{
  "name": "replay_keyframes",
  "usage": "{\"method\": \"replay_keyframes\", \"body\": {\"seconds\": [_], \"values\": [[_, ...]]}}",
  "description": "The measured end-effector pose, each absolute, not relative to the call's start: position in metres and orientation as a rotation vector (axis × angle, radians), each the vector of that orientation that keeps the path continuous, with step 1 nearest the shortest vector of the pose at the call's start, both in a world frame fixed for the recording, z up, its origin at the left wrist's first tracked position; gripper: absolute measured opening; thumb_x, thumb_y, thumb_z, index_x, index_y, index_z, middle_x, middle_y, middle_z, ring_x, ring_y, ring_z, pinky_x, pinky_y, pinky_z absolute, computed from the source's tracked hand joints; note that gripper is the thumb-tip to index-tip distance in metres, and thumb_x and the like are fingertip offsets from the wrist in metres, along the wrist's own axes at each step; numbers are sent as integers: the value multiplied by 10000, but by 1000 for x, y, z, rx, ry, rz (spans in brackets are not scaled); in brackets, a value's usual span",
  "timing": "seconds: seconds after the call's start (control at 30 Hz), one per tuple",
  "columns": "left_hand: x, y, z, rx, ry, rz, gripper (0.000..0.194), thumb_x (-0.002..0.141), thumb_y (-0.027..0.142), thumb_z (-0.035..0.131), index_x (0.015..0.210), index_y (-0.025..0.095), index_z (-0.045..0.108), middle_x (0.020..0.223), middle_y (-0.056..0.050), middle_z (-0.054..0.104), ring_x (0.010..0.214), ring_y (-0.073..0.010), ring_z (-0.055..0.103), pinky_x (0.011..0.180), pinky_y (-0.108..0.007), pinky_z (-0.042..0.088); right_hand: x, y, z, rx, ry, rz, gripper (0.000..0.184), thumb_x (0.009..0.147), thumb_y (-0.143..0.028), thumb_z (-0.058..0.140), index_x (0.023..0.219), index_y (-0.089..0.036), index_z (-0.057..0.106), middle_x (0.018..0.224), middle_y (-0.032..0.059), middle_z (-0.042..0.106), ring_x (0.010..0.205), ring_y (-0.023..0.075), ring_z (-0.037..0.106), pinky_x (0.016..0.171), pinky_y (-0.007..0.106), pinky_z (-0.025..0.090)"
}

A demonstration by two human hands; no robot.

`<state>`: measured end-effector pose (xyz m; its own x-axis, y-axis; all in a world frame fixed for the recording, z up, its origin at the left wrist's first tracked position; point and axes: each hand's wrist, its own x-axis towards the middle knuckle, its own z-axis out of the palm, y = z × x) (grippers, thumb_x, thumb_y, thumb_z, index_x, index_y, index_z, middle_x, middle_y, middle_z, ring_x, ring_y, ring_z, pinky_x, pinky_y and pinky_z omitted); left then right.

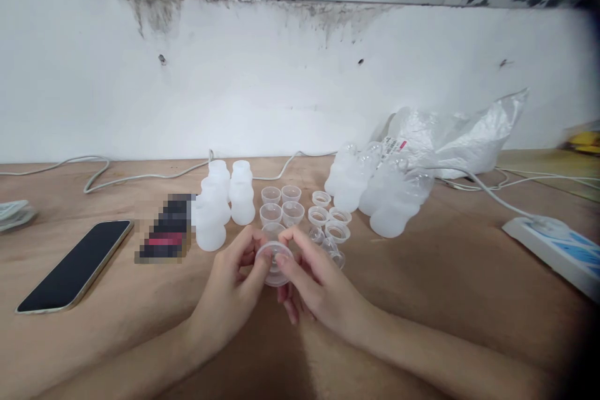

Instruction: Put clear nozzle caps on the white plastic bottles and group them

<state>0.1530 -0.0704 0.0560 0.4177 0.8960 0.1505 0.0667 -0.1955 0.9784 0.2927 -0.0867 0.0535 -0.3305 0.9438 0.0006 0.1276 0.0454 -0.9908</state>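
Note:
My left hand (234, 290) and my right hand (316, 284) meet over the wooden table (445, 287), and both pinch one small clear plastic cup (274, 262) between thumbs and fingers. Just behind the hands stand several clear cups (281, 205) in rows, with several clear ring-shaped caps (328, 222) to their right. Several small white plastic bottles (220, 203) stand upright to the left of the cups.
A bag of white bottles (379, 190) lies at the right, against a crumpled plastic bag (464, 134). A phone (77, 265) lies face up at the left beside a blurred dark object (166, 228). A power strip (557, 250) sits at the right edge, with cables along the wall.

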Motion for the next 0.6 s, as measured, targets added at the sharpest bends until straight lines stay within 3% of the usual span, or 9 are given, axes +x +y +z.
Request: {"method": "replay_keyframes", "body": {"seconds": [0.27, 0.6], "values": [[149, -71, 65, 1578, 812, 962, 37, 801, 186, 468, 806, 168, 500, 697, 27, 558, 580, -82, 538, 451, -144, 439, 297, -88, 65, -1048, -1615, 1335, 71, 843, -242, 383, 877, -223, 324, 567, -67, 501, 367, 49, 449, 337, 132, 319], [146, -70, 73, 1666, 838, 842, 145, 842, 255, 458, 942, 163, 511, 647, 16, 593, 533, -76, 504, 451, -146, 402, 303, -85, 63, -973, -1716, 1243, 44, 871, -220, 350, 902, -229, 320, 590, -66, 474, 425, 59, 449, 392, 160, 340]]}}
